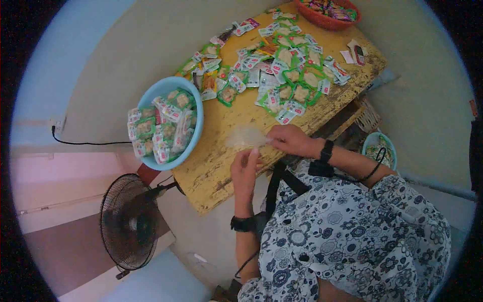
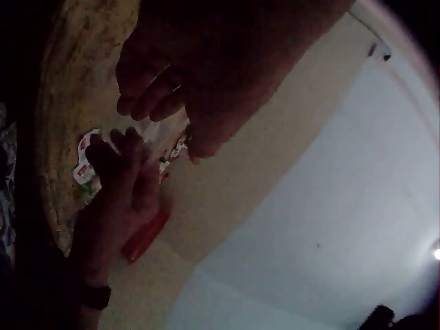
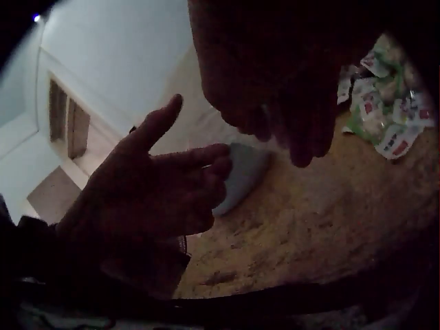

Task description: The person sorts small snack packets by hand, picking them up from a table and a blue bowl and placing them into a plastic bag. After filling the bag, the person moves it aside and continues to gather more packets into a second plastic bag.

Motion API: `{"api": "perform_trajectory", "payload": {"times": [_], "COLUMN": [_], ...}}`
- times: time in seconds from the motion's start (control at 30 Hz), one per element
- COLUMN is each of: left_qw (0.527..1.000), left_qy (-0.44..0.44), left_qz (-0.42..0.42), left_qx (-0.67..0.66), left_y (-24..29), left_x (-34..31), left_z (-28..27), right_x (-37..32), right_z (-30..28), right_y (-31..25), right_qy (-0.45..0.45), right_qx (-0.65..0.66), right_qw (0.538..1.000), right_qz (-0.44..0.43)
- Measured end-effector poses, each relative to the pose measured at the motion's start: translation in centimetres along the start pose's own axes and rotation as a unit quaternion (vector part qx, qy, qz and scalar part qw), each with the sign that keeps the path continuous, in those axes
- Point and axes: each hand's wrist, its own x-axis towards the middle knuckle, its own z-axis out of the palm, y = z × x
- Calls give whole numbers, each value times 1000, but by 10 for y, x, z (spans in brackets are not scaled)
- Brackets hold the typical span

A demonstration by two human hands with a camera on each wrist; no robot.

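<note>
In the head view, a clear thin plastic bag (image 1: 244, 136) spreads over the near part of the yellow table. My right hand (image 1: 294, 141) pinches its edge. The left hand (image 1: 244, 173) is just below it, fingers near the film. From the right wrist, the left hand (image 3: 168, 182) shows its thumb raised apart from loosely bent fingers, while part of the bag (image 3: 275, 127) shows at the right hand's (image 3: 289, 89) fingertips. The left wrist view is dark; the bag (image 2: 161, 134) lies between the left hand (image 2: 199, 75) and the right hand (image 2: 124, 185).
Green-and-white food packets (image 1: 297, 80) are heaped across the worn table (image 1: 216, 161). A blue basin (image 1: 198, 121) of packets stands at its left edge, a red basket (image 1: 327, 20) at the far end. A black fan (image 1: 128, 221) and another basin (image 1: 394, 156) are beside the table.
</note>
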Motion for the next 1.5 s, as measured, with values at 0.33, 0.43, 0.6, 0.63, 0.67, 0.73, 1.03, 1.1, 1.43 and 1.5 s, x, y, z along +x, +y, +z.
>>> {"api": "perform_trajectory", "payload": {"times": [0.33, 0.43, 0.6, 0.63, 0.67, 0.73, 1.03, 1.1, 1.43, 1.5], "left_qw": [996, 997, 998, 998, 997, 997, 978, 981, 997, 997], "left_qy": [40, 68, 55, 44, 41, 34, 146, 123, 26, 18], "left_qz": [27, -5, 41, 54, 60, 74, -60, -70, -42, -17], "left_qx": [-71, -32, 14, 0, -4, -10, -137, -135, -58, -75], "left_y": [-14, -5, 5, 10, 8, -2, -69, -98, -114, -112], "left_x": [16, 7, -2, -5, -3, 2, 25, 37, 75, 75], "left_z": [6, 0, 11, 14, 13, 10, -7, -17, -13, -10], "right_x": [4, 4, 21, 31, 39, 39, 33, 39, 7, -2], "right_z": [-25, -18, 18, 19, 20, 48, 150, 113, 18, -12], "right_y": [-41, -27, 12, 5, 0, -1, 43, 28, 78, 89], "right_qy": [-50, -5, -47, -106, -165, -203, -179, -137, 53, 115], "right_qx": [-23, 124, 290, 338, 383, 568, 313, 82, 72, 59], "right_qw": [998, 988, 945, 914, 874, 752, 921, 981, 988, 979], "right_qz": [32, 89, 146, 199, 248, 264, 148, 107, 124, 159]}}
